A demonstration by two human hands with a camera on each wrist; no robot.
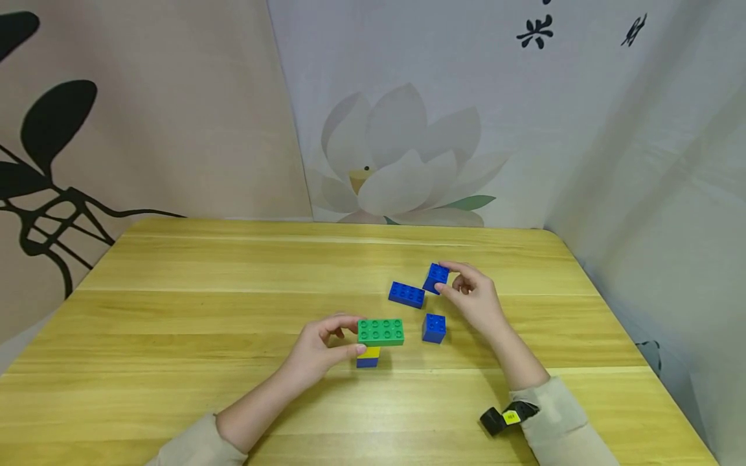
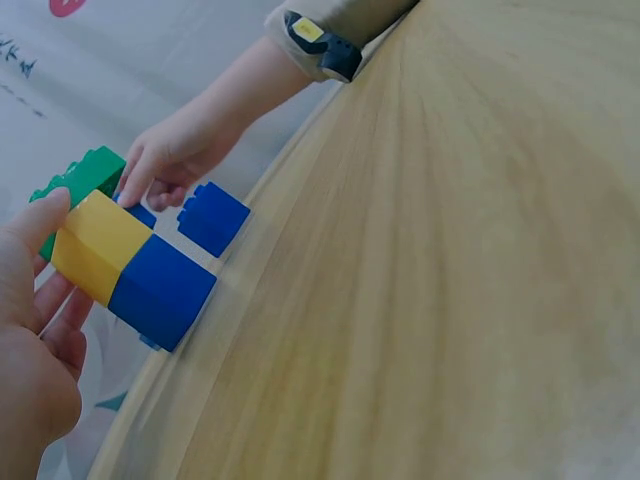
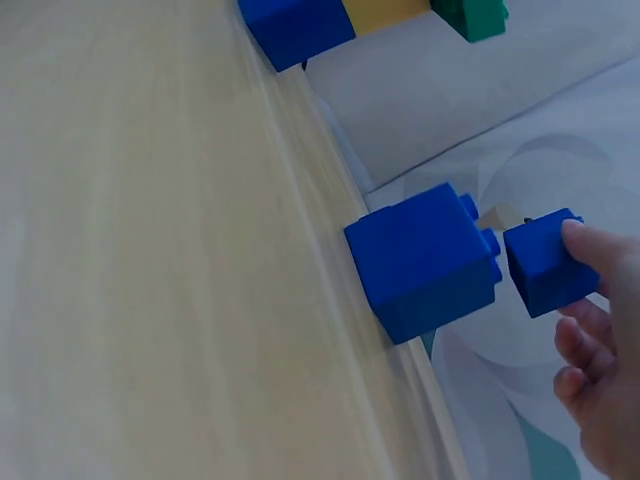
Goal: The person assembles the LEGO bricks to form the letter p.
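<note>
My left hand (image 1: 315, 346) grips a small stack, thumb and fingers at the ends of its top piece, a long green building brick (image 1: 381, 332). Below the green one sit a yellow brick (image 2: 98, 245) and a blue brick (image 2: 163, 292). Between thumb and fingers my right hand (image 1: 474, 301) pinches a square blue brick (image 1: 436, 277), also seen in the right wrist view (image 3: 548, 263). Close by on the table lie a long blue brick (image 1: 406, 294), studs up, and another square blue brick (image 1: 434, 329). Whether the stack touches the table I cannot tell.
The wooden table (image 1: 175, 362) reaches back to a cloth backdrop (image 1: 408, 58) printed with a flower. A black strap device (image 1: 508, 418) is worn at the right sleeve's cuff.
</note>
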